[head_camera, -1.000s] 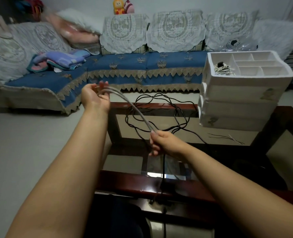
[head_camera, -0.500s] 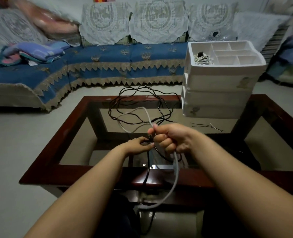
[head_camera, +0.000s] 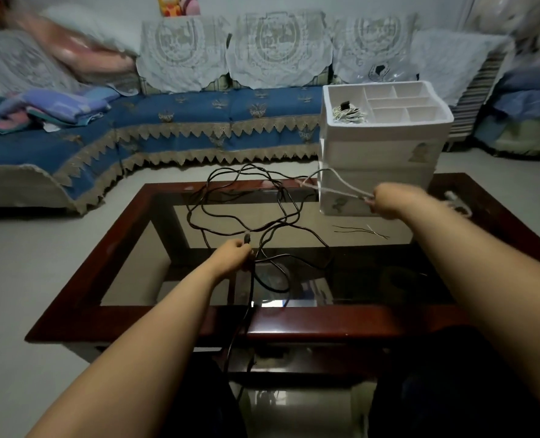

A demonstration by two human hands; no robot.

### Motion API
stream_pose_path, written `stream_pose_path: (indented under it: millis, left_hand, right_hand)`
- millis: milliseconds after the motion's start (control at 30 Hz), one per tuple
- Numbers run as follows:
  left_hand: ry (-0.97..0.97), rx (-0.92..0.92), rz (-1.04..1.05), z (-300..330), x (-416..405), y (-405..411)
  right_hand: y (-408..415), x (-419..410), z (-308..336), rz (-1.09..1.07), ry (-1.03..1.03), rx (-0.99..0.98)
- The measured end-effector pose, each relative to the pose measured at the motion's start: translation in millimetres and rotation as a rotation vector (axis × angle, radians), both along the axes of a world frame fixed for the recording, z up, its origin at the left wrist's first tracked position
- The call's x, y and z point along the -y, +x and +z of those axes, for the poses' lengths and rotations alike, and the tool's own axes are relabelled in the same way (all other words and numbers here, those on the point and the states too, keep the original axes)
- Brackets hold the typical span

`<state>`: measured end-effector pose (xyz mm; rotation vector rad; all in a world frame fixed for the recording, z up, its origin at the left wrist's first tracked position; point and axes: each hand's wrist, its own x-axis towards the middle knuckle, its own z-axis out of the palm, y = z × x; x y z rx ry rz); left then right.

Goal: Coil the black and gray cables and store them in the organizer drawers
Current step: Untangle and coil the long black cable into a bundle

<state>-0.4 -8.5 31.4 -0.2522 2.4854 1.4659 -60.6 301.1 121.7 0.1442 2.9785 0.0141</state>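
Gripping one black cable [head_camera: 230, 213], left hand [head_camera: 230, 257] fingers; right hand [head_camera: 392, 200] fingers pinching one gray cable [head_camera: 341, 181].

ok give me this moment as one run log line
left hand: grips black cable near its plug | right hand: holds gray cable bunch by white organizer | drawers: closed | stage: nothing stored yet

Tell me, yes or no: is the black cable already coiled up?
No, the black cable sprawls in loose loops across the glass table, one end held by the left hand.
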Motion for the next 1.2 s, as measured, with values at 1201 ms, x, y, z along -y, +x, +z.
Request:
stream_pose_path:
  millis: [1201]
  left_hand:
    - [-0.132, -0.322, 0.441, 64, 60, 69]
  right_hand:
    - [160, 170, -49, 0.658, -1.319, 0.649]
